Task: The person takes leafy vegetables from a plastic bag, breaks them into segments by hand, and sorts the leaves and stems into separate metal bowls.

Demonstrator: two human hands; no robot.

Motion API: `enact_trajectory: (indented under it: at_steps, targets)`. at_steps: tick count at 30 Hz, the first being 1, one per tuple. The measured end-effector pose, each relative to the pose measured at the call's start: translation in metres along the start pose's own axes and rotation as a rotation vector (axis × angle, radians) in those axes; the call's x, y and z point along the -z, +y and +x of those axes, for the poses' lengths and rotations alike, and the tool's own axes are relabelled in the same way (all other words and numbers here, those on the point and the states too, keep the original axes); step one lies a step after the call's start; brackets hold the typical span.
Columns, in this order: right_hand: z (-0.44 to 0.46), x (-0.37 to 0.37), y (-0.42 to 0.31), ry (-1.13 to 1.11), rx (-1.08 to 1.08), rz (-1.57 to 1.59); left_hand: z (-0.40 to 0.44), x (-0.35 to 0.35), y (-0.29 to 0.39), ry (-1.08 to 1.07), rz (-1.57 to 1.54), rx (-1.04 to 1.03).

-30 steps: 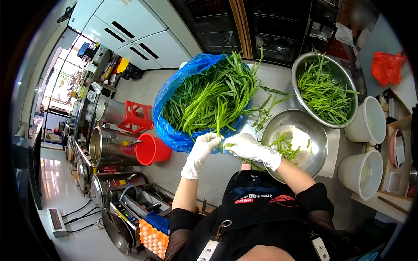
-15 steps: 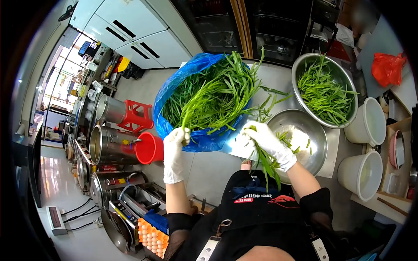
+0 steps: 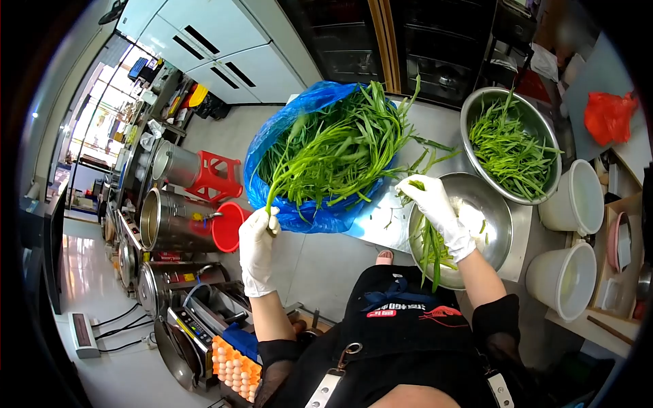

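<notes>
My left hand (image 3: 257, 250), in a white glove, is closed around the stem ends of a long bunch of water spinach (image 3: 292, 166). The bunch's leafy part lies across the heap inside a blue plastic bag (image 3: 262, 146). My right hand (image 3: 435, 207), also gloved, is closed on a smaller tuft of water spinach leaves (image 3: 430, 248) that hangs below the palm. It is above the left side of a wide steel basin (image 3: 500, 255), which has a few green scraps inside. Behind, a deeper steel bowl (image 3: 464, 126) holds plucked greens.
Loose stems lie on the metal tabletop (image 3: 381, 234) between bag and basin. White buckets (image 3: 559, 272) stand at the right. To the left are a red bucket (image 3: 228, 228), a red stool (image 3: 219, 177) and steel pots (image 3: 166, 221). An egg tray (image 3: 235, 370) sits at lower left.
My left hand has moved left and slightly down, drawing the stem ends outward from the bag. My right hand has shifted right and up, bringing its leaves over the steel basin.
</notes>
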State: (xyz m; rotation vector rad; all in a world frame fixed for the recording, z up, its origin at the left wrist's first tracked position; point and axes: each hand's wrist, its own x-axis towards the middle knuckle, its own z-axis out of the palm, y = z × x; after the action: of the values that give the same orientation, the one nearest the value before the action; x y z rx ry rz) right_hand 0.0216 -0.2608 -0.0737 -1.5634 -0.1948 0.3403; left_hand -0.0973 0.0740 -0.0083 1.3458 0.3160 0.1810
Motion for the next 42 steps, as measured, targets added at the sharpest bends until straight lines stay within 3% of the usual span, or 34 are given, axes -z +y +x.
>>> enact_trajectory:
  at_steps: [3,15,34,42]
  targets:
    - [0.002,-0.005,-0.015,0.013,-0.019,-0.019,-0.001,0.000,0.004,-0.068,-0.091,0.008]
    - [0.030,-0.030,-0.044,-0.011,0.279,-0.191,-0.009,-0.019,0.020,-0.211,-0.349,0.127]
    - [0.036,-0.031,-0.047,0.369,0.536,-0.504,-0.015,-0.033,0.021,-0.393,-0.300,0.216]
    - [0.038,-0.030,-0.046,0.235,0.592,-0.305,-0.015,-0.033,0.026,-0.424,-0.321,0.246]
